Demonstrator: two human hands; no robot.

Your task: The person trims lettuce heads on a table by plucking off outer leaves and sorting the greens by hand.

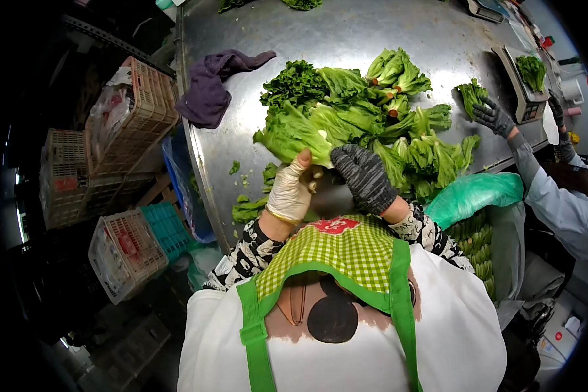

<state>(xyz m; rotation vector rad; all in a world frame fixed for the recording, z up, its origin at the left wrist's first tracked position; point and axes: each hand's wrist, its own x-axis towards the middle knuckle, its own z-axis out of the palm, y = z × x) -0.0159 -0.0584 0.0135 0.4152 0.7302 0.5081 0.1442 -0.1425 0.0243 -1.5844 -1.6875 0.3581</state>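
My left hand (291,191), in a whitish glove with bare fingertips, is closed around something dark and blurred below the base of a lettuce head (294,136). My right hand (364,178), in a dark grey knitted glove, has its fingers pressed together on the cut end of that same lettuce. The leaves of this head point up and left over the metal table (242,98). Just beyond both hands lies a pile of green lettuce (349,117), some heads showing cut stems. Loose leaves (248,209) lie left of my left hand.
A purple cloth (209,91) lies at the table's left edge, with crates (134,117) beyond. At right, a co-worker's gloved hand (495,117) touches lettuce (470,97) near a scale (522,85). A green plastic bag (480,196) sits over a box of lettuce near my right arm.
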